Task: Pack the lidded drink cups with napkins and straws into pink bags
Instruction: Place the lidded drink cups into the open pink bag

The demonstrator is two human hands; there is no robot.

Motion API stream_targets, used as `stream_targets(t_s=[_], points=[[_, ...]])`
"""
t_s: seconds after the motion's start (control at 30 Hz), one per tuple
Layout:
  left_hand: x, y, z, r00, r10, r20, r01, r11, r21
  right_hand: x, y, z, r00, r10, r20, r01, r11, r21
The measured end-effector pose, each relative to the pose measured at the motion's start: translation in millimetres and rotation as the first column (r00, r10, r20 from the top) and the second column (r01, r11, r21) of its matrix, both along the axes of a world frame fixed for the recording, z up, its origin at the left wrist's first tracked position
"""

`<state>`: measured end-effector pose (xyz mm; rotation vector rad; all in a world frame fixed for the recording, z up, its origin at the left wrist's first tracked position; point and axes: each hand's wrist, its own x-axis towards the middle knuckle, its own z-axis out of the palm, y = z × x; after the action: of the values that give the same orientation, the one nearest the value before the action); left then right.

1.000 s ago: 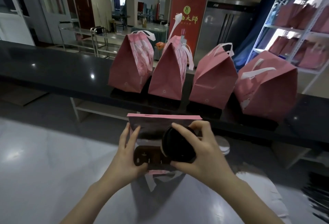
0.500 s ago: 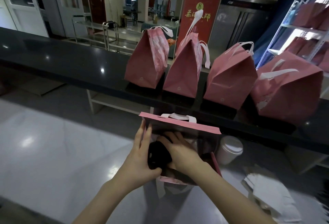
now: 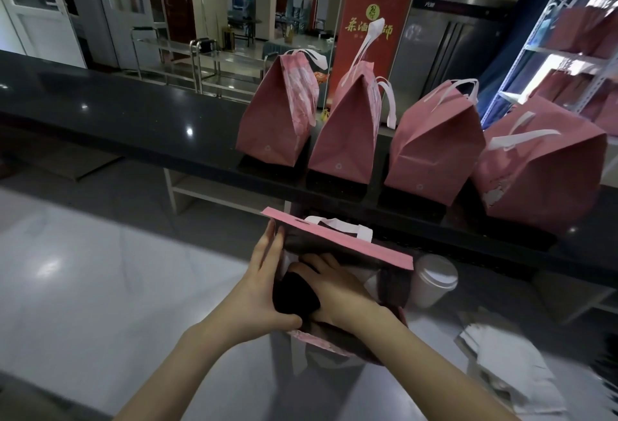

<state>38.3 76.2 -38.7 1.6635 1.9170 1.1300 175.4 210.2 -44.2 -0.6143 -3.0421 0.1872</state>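
An open pink paper bag with white handles (image 3: 337, 240) stands on a glossy grey worktop (image 3: 100, 287), and everything else sits around it. The left hand (image 3: 259, 290) braces this bag from outside: its fingers lie straight and flat against the left wall, and its thumb stretches along the near wall, gripping nothing. The right hand (image 3: 337, 290) reaches down into the bag's mouth with its fingers curled over a dark round-topped drink cup (image 3: 292, 297), holding it low inside, against the bag's left wall. Just right of the bag, on the same worktop, stands a white lidded paper cup (image 3: 434, 282), apart from both hands. Further right and nearer the person lies a loose stack of white paper napkins (image 3: 511, 367), blurred at the edge of view. Behind the bag runs a raised black polished ledge (image 3: 133, 113), and on it four closed pink bags stand in a row: the first (image 3: 277, 119) behind and slightly left, the second (image 3: 347, 133) straight behind, the third (image 3: 434, 146) and fourth (image 3: 541, 169) behind and to the right. Beyond the ledge stands a red banner with gold lettering (image 3: 371, 29), and far right of the bag a white metal shelf rack (image 3: 535, 49) carries more pink bags.
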Motion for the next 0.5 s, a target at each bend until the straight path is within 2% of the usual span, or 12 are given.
stream_targets(t_s=[0.17, 0.5], points=[[0, -2, -2, 1.000, -0.006, -0.011, 0.006, 1.000, -0.025, -6, 8, -7, 0.998, -0.014, 0.064, 0.011, 0.999, 0.048], [-8, 1, -7, 0.999, 0.013, 0.033, -0.013, 1.000, -0.004, -32, 33, -23, 0.965, -0.124, 0.230, 0.134, 0.991, -0.026]])
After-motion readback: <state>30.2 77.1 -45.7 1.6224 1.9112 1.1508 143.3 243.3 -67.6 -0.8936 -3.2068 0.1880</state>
